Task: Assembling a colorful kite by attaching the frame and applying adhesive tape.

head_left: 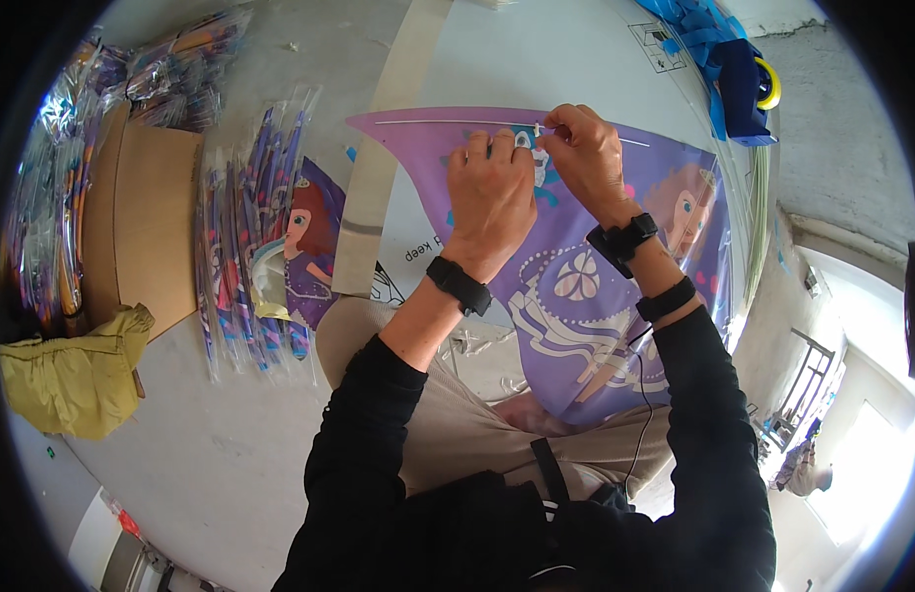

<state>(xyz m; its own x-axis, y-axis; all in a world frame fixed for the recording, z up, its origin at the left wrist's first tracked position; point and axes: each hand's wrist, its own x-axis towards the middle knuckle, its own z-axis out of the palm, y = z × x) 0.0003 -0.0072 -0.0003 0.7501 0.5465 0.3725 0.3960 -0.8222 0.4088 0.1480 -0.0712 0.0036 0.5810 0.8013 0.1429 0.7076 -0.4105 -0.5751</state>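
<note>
Pale board (517,54) lay under the purple printed sheet (601,266) spread beneath my hands. My right hand (591,163) pinched a small white fitting (538,129) along its white rod (443,122); my left hand (492,202) curled alongside, its grip hidden. Left of them showed dark lettering (421,250), wrapped bundles (228,222), a cardboard box (156,217); rightward, a blue dispenser (742,99).

A bright opening (867,469) glares white at lower right; edges bend.

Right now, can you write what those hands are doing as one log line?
left hand: curled over purple printed sheet | right hand: pinched at white rod | cardboard box: left of sheet
</note>
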